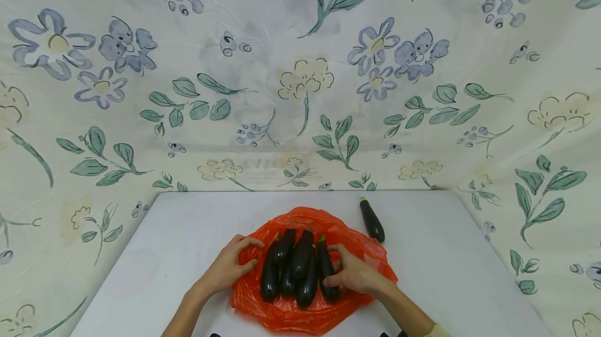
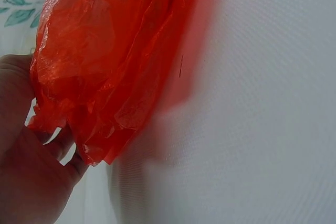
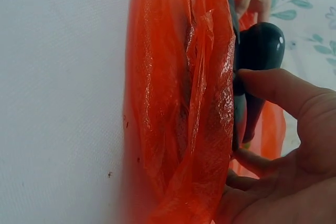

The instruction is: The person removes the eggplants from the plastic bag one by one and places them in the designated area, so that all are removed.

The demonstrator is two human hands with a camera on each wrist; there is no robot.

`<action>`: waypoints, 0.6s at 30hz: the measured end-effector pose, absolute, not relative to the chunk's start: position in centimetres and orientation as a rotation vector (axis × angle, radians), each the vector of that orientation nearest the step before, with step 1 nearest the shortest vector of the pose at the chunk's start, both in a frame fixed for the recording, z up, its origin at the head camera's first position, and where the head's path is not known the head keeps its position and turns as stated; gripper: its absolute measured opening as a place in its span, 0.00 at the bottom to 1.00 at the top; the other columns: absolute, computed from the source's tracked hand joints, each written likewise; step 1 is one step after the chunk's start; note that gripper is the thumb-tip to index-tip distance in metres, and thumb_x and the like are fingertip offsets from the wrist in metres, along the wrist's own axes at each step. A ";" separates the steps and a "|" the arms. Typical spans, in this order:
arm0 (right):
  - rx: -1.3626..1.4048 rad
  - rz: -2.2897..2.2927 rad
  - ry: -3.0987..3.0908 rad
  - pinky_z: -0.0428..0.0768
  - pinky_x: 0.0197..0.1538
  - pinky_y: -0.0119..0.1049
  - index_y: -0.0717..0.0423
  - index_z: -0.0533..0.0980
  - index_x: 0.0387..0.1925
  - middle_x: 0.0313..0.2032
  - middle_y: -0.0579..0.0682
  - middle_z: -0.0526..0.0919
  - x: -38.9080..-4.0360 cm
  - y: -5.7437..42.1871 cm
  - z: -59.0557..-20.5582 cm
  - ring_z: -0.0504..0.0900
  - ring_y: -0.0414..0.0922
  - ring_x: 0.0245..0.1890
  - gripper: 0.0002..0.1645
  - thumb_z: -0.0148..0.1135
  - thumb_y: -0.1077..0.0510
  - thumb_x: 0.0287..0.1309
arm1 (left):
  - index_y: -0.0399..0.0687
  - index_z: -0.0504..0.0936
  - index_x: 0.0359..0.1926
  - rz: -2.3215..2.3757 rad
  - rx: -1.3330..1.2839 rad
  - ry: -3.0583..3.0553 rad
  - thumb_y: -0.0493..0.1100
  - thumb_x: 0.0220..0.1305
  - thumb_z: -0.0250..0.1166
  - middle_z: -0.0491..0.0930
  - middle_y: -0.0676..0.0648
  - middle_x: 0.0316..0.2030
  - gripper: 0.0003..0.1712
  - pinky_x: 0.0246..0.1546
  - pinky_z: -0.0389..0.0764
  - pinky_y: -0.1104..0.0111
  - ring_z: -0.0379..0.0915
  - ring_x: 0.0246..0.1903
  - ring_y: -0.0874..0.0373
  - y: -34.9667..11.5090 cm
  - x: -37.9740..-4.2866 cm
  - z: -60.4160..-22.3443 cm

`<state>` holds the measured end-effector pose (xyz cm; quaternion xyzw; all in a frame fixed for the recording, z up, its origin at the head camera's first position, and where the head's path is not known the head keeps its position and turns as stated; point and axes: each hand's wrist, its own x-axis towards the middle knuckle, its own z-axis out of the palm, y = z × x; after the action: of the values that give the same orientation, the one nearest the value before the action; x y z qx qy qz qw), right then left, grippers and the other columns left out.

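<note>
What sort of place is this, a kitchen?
Hard to say; it looks more like a screened-off tabletop workspace. Floral-patterned sheeting hangs behind and beside a plain white table, with eggplants on a red plastic bag. No stove or sink shows.

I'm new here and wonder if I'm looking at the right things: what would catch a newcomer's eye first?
Probably the bright red plastic bag, spread mid-table with a heap of glossy dark eggplants on it. A person's left hand is at its left edge, while the right hand grips the heap's rightmost eggplant. One lone eggplant lies by the bag's far right edge.
</note>
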<state>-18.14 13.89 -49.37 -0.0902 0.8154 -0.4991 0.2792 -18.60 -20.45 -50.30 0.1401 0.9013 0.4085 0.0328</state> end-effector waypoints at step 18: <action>-0.227 -1.376 2.165 0.84 0.42 0.44 0.50 0.60 0.71 0.42 0.55 0.77 -17.3 13.6 -48.0 0.77 0.51 0.41 0.49 0.76 0.58 0.50 | 0.58 0.81 0.51 1.250 0.410 2.773 0.34 0.60 0.70 0.73 0.50 0.46 0.20 0.58 0.77 0.46 0.71 0.50 0.52 -20.4 -18.6 -50.1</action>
<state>-17.29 13.57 -48.05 -0.0848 0.8071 -0.5131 0.2795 -18.62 -20.43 -50.14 0.1334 0.9029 0.4069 0.0361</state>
